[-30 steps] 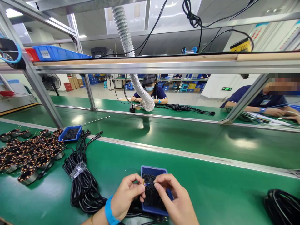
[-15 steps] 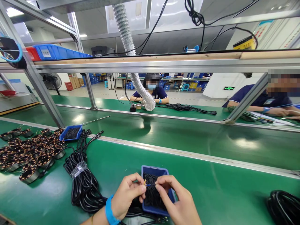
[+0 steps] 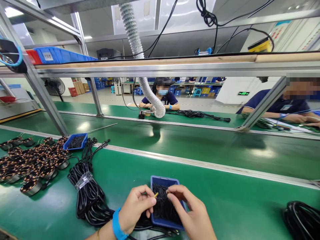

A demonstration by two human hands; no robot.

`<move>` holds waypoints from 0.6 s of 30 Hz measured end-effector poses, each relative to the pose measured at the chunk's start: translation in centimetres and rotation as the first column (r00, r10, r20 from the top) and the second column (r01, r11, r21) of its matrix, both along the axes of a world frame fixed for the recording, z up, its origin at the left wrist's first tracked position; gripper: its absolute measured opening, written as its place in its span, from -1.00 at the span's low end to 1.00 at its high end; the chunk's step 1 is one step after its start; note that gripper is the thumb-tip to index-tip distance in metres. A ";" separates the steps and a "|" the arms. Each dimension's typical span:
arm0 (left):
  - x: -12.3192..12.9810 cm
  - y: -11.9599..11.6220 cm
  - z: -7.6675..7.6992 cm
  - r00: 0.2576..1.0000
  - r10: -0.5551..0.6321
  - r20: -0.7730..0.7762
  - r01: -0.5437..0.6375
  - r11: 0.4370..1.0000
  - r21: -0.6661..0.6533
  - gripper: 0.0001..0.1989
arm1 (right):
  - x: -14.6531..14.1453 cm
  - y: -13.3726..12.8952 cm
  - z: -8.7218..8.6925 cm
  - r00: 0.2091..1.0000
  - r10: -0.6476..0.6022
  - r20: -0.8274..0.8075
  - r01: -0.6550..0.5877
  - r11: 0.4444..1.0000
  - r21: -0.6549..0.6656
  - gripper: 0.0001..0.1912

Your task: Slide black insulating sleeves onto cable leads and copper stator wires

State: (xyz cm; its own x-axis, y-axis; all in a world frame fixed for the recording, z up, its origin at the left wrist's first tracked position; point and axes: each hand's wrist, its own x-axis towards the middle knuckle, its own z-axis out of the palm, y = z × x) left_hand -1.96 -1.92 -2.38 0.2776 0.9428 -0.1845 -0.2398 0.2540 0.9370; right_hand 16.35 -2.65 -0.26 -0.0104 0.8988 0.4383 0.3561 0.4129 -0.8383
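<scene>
My left hand [image 3: 137, 208], with a blue band at the wrist, pinches a thin wire whose yellow end [image 3: 156, 195] sticks out past the thumb. My right hand [image 3: 188, 208] is closed in a pinch a short gap to the right; whatever its fingertips hold is too small to make out. Under both hands stands a small blue bin [image 3: 165, 181] full of short black tube pieces [image 3: 163, 210]. Black cables [image 3: 150, 230] run beneath the left wrist and in front of the bin.
A tied bundle of black cable [image 3: 86, 196] lies left of my hands. Beyond it are several copper-wound ring coils [image 3: 32, 166] and a second blue bin [image 3: 75, 141]. Coiled black cable [image 3: 302, 220] lies at right. Metal posts and a rail [image 3: 175, 69] cross ahead; two people sit opposite.
My fingertips have drawn slightly apart. The blue wire that showed between them is no longer visible, and the yellow wire end now points up to the right.
</scene>
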 end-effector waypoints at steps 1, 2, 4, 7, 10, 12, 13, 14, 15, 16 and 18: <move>0.0 0.0 0.0 1.000 -0.007 0.005 0.007 1.000 -0.006 -0.56 | -0.2 0.0 0.0 0.998 -0.005 -0.070 0.002 0.999 -0.034 -0.71; 0.0 0.0 0.0 1.000 -0.015 0.011 0.015 1.000 -0.010 -0.56 | -0.4 0.0 -0.1 0.991 -0.004 -0.134 -0.005 0.998 -0.061 -0.70; 0.0 -0.1 0.0 0.999 -0.031 0.019 0.031 0.999 -0.010 -0.56 | -0.9 -0.1 -0.1 0.974 0.003 -0.228 -0.023 0.996 -0.085 -0.68; 0.1 -0.2 -0.2 0.999 -0.037 0.024 0.037 0.999 -0.005 -0.56 | -1.5 -0.2 -0.1 0.958 0.009 -0.286 -0.032 0.997 -0.075 -0.71; 0.2 -0.2 -0.3 0.998 -0.035 0.043 0.035 0.999 -0.003 -0.56 | -1.7 -0.2 -0.2 0.958 0.020 -0.285 -0.038 0.998 -0.057 -0.73; 0.2 -0.2 -0.3 0.998 -0.032 0.056 0.032 0.999 0.002 -0.56 | -1.7 -0.2 -0.3 0.963 0.026 -0.270 -0.041 0.998 -0.050 -0.74; 0.2 -0.2 -0.3 0.998 -0.030 0.061 0.029 1.000 0.004 -0.56 | -1.7 -0.2 -0.4 0.965 0.027 -0.261 -0.041 0.998 -0.048 -0.75; 0.2 -0.2 -0.3 0.998 -0.025 0.064 0.025 1.000 0.006 -0.56 | -1.7 -0.2 -0.4 0.967 0.026 -0.253 -0.039 0.998 -0.045 -0.75; 0.1 -0.2 -0.4 0.998 -0.022 0.065 0.022 1.000 0.008 -0.56 | -1.8 -0.3 -0.5 0.969 0.026 -0.245 -0.037 0.998 -0.042 -0.76; 0.1 -0.2 -0.4 0.998 -0.019 0.064 0.019 1.000 0.012 -0.56 | -1.7 -0.3 -0.5 0.971 0.031 -0.235 -0.042 0.998 -0.042 -0.77; 0.1 -0.1 -0.5 0.998 -0.011 0.060 0.009 1.000 0.026 -0.57 | -1.6 -0.3 -0.4 0.977 0.053 -0.205 -0.067 0.996 -0.063 -0.78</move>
State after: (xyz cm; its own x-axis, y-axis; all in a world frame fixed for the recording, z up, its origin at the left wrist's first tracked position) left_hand -1.87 -2.06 -2.85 0.2971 0.9441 -0.1430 -0.2938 0.2329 0.9271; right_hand 14.74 -2.96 -0.66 0.0175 0.9273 0.3739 0.1515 0.3672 -0.9177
